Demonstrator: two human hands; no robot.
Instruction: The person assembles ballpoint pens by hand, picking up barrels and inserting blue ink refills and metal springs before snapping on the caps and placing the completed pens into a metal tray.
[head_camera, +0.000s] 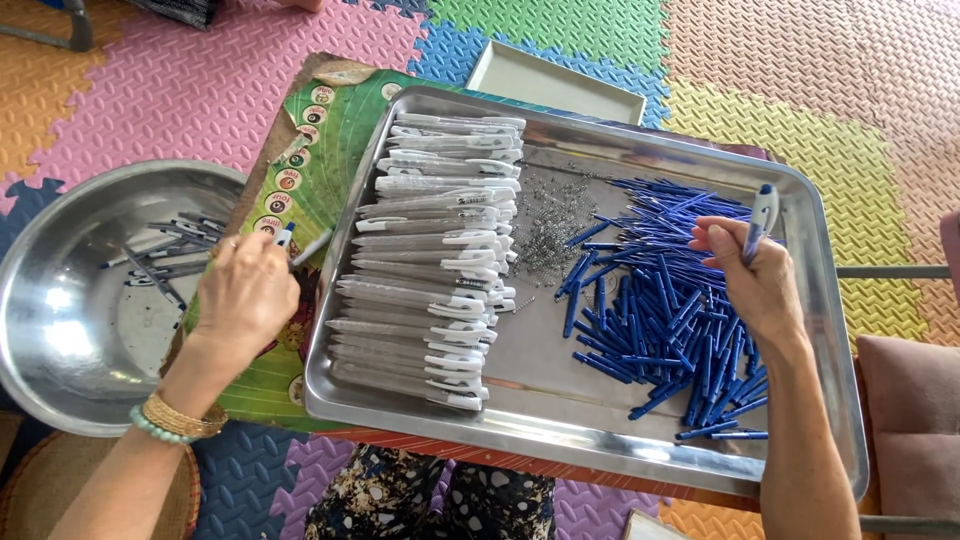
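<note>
My left hand (243, 295) is shut on an assembled pen (300, 243), held between the steel tray's left rim and the steel bowl. My right hand (752, 280) hovers over a pile of blue pen parts (665, 310) at the tray's right side and grips an upright silver pen piece with a blue tip (763, 215). Rows of silver-white pen barrels (435, 255) fill the tray's left half. A small heap of metal springs (545, 225) lies between the barrels and the blue parts.
The steel tray (560, 410) rests on a low table with a green patterned top (320, 150). The round steel bowl (70, 330) at left holds several finished pens (170, 250). A pale empty tray (555, 80) sits behind. Coloured foam mats cover the floor.
</note>
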